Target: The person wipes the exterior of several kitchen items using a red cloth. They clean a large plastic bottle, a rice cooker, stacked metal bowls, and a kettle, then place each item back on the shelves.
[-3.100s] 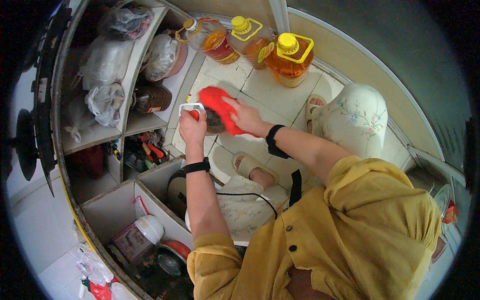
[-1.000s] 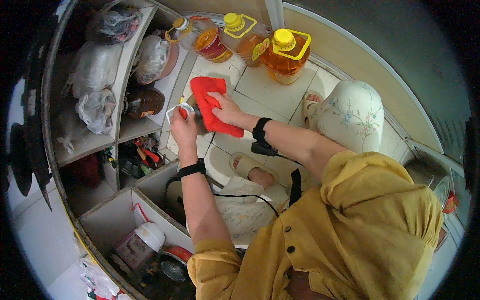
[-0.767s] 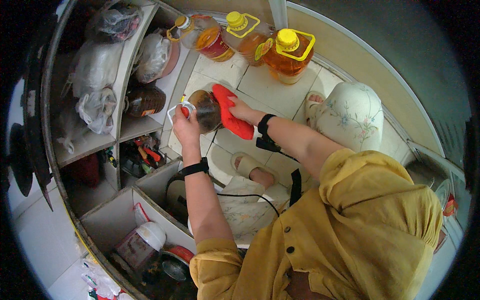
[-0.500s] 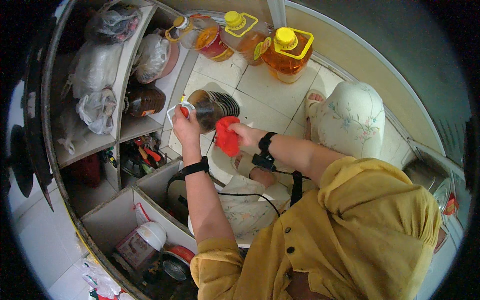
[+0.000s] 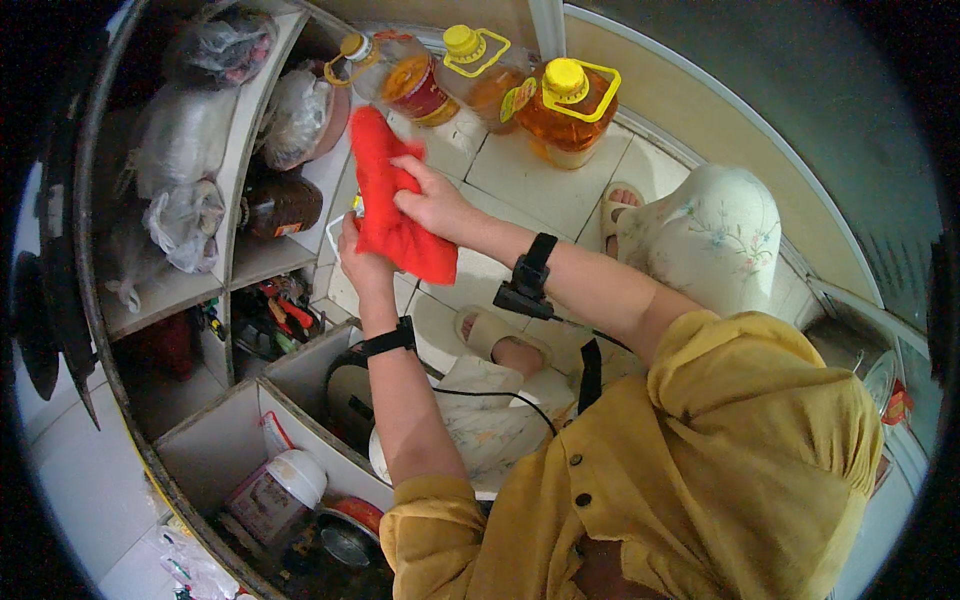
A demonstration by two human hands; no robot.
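My left hand (image 5: 366, 258) is closed around the neck end of a dark plastic bottle, whose white handle (image 5: 334, 234) shows beside my fingers. Most of that bottle is hidden behind a red cloth (image 5: 385, 180). With fingers closed on the cloth, my right hand (image 5: 437, 205) presses it over the bottle. The cloth hangs down past my left fingers.
Behind my hands stand several oil bottles, one a large amber bottle (image 5: 568, 115) with a yellow cap. To the left, shelves (image 5: 262, 120) hold plastic bags and a dark jar (image 5: 283, 205). A lower compartment holds a white bowl (image 5: 298, 475). My slippered feet are on the tiles.
The red cloth was bunched beside the dark bottle's body; my right hand has carried it up and left, and it now spreads over the bottle. My left hand keeps its hold.
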